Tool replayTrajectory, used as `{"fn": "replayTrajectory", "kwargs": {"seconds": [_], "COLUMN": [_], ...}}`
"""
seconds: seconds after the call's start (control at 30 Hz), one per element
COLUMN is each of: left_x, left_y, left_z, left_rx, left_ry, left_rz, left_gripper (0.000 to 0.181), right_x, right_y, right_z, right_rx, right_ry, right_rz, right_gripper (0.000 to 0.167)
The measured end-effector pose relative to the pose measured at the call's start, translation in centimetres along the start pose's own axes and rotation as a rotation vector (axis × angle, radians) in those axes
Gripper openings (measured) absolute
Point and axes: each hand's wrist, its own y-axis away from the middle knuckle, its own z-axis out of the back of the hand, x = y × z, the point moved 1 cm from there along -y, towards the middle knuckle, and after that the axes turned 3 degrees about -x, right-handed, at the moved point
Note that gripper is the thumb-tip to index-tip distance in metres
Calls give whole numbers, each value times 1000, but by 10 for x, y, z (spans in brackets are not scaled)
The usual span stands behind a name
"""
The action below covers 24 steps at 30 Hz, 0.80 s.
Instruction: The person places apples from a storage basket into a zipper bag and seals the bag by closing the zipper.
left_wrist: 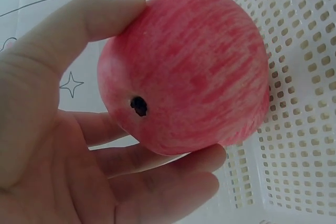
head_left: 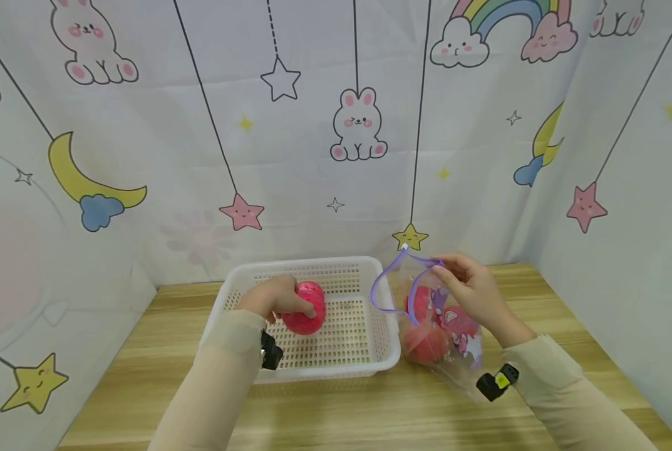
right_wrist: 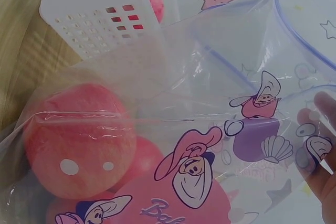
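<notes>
One streaky red apple (left_wrist: 189,72), round and a little squat with a small dark pit, is clamped between the thumb and fingers of our left hand (head_left: 270,297). We have it over the middle of a white plastic basket (head_left: 336,371), whose sloping walls and floor are pierced by rows of small holes; we cannot tell whether the apple touches the floor. More red shows through the basket's holes in the right wrist view, but we cannot tell whether it is another apple.

Just right of the basket is a clear, creased, glossy plastic bag (head_left: 460,322) with cartoon figures printed in pink and purple. Our right hand (head_left: 465,291) pinches its far edge beside the purple zip strip (head_left: 372,291), which curves open in a loop. Through the thin film we see smooth, rounded red apples (head_left: 426,343) bunched together. Everything rests on a counter (head_left: 138,351) with yellowish wood grain; on the far side hangs a softly wrinkled white cloth (head_left: 307,188), printed with rabbits and stars.
</notes>
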Motion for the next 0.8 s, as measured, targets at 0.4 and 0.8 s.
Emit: {"fn": "replayTrajectory", "kwargs": {"seconds": [0.4,0.8], "left_x": [-6,-10], "left_y": [-1,-3], "left_z": [-6,-5], "left_rx": [-11,-60], "left_ry": [15,45], "left_rz": [-48,-98], "left_gripper": [45,58], "right_x": [-2,28], "right_y": [4,-1], "right_z": [0,2], "right_rx": [6,-5], "right_ry": [3,8], "right_rz": [2,30], "right_gripper": [21,19]}}
